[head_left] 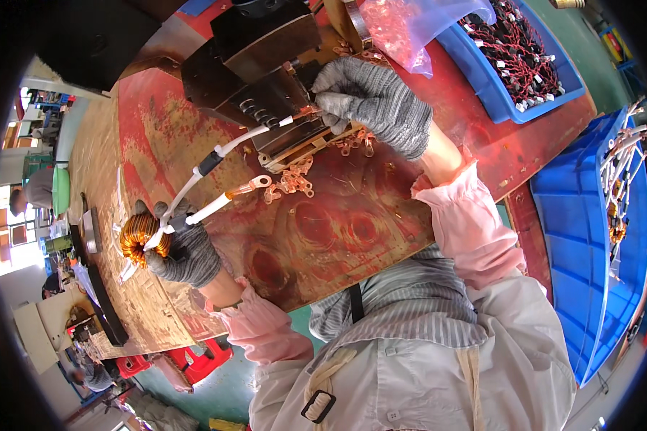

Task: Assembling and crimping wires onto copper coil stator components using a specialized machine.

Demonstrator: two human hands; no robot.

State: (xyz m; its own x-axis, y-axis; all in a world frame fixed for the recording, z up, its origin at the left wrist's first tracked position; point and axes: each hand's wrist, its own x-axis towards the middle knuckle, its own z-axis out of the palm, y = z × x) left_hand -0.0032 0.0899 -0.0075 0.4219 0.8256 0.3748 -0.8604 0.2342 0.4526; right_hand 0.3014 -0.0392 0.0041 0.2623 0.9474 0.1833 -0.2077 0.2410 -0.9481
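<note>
My left hand (188, 253), in a grey knit glove, is closed around a copper-wound ring coil (142, 238) and its white-sleeved leads. One lead (194, 178) with a black band runs up to the dark metal press (259, 86). At that lead's end my right hand (370, 97), gloved alike, pinches a copper end piece (306, 113) beside the press jaws; its fingertips partly hide it. The coil's other lead (210, 209) ends in a copper ring lug (253, 186) hanging over the table. Loose copper lugs (295, 178) lie in a pile below the press.
The worn red wooden table (338, 223) carries all this. At the back right stand a plastic bag (395, 32) of copper pieces and a blue tray (507, 108) of red-black wires. A larger blue bin (568, 215) with white-leaded parts is at the right. Red stools (201, 359) stand lower left.
</note>
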